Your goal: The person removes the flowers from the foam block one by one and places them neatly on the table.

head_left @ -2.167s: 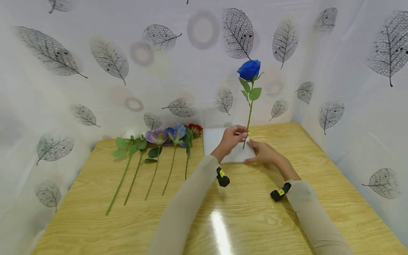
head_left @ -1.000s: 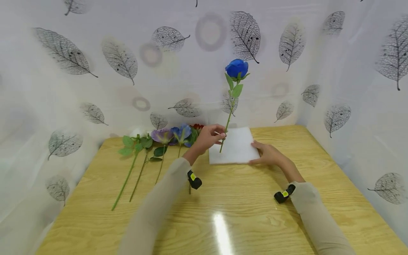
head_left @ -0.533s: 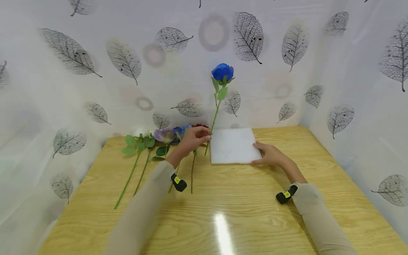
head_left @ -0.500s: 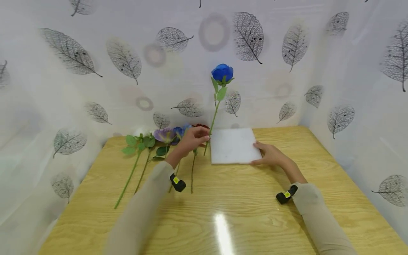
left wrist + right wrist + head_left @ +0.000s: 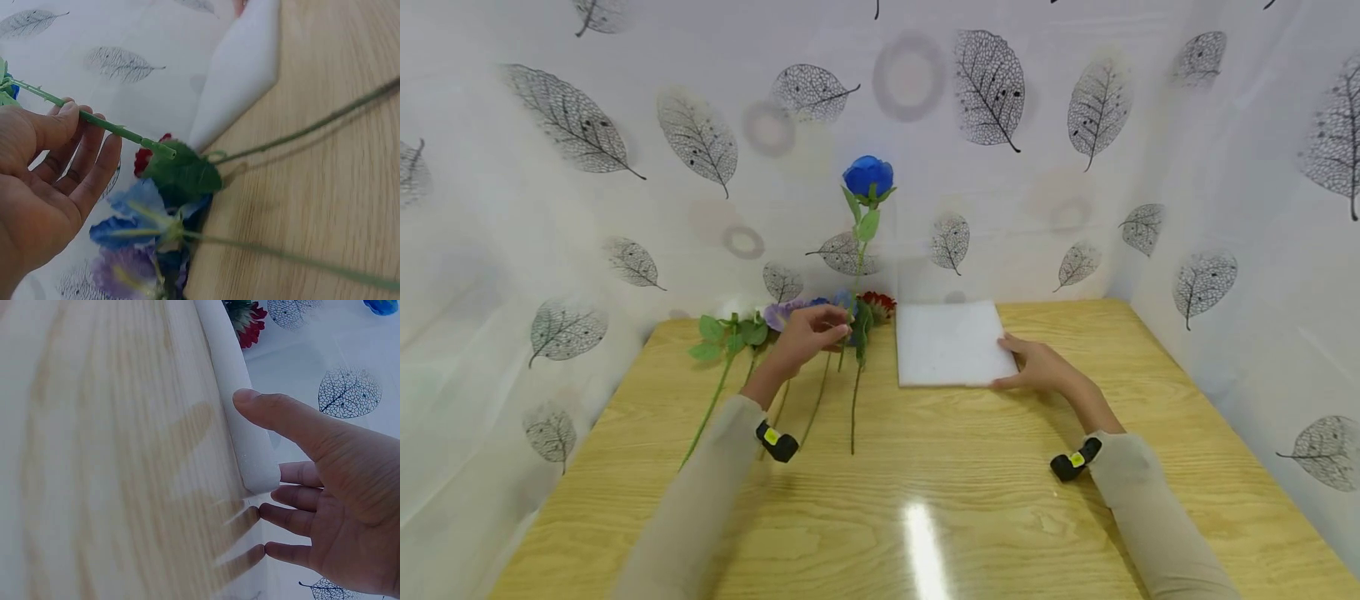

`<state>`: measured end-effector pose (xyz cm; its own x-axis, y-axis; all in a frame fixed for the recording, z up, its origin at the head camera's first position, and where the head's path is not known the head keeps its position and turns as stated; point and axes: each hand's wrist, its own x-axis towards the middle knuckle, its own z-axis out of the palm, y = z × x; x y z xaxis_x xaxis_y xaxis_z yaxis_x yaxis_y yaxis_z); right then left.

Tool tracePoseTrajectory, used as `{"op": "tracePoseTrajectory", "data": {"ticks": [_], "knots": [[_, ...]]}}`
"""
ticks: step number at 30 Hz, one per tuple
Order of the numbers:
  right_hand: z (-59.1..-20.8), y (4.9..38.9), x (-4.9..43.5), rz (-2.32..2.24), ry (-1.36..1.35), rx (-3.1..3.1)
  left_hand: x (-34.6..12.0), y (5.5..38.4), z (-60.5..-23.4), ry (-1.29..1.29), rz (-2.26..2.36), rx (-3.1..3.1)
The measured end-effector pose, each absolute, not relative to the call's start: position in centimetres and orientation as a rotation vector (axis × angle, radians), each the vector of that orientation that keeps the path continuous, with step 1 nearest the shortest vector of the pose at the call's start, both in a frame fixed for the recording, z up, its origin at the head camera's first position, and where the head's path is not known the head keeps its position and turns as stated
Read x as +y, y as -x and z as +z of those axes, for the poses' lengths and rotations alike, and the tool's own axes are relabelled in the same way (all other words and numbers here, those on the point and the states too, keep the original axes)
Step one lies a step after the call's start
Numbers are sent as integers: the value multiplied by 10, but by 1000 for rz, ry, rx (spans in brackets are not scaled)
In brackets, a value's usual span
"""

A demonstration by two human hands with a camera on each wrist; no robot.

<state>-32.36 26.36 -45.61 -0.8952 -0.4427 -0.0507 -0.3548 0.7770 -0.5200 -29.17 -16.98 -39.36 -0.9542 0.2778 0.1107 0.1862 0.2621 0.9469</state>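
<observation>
In the head view my left hand (image 5: 807,340) holds a blue rose (image 5: 868,177) upright above the row of flowers. The left wrist view shows thumb and fingers pinching its green stem (image 5: 115,128) near the lower end, whose cut tip points past the hand. Behind that tip lie a red flower (image 5: 878,304) and a light blue flower (image 5: 139,214). My right hand (image 5: 1039,367) rests at the right side of a white foam block (image 5: 951,343). Its thumb touches the block's edge (image 5: 250,440), and the other fingers extend loosely by the corner.
A purple flower (image 5: 778,314) and leafy green stems (image 5: 718,392) lie left of the block, stems toward the front. A leaf-print curtain (image 5: 1015,233) closes off the back and sides of the wooden table (image 5: 985,492).
The left hand has carried the blue rose leftward, from over the white block to over the lying flowers. The right hand keeps its place at the block's right side.
</observation>
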Motion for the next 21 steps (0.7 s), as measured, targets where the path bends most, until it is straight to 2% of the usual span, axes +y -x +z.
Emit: {"op": "tracePoseTrajectory", "data": {"ticks": [14, 21], "knots": [[-460, 325, 266, -821, 620, 2776, -254, 264, -390, -343, 1799, 2497], [-459, 325, 265, -817, 624, 2776, -291, 247, -390, -215, 1588, 2609]]}}
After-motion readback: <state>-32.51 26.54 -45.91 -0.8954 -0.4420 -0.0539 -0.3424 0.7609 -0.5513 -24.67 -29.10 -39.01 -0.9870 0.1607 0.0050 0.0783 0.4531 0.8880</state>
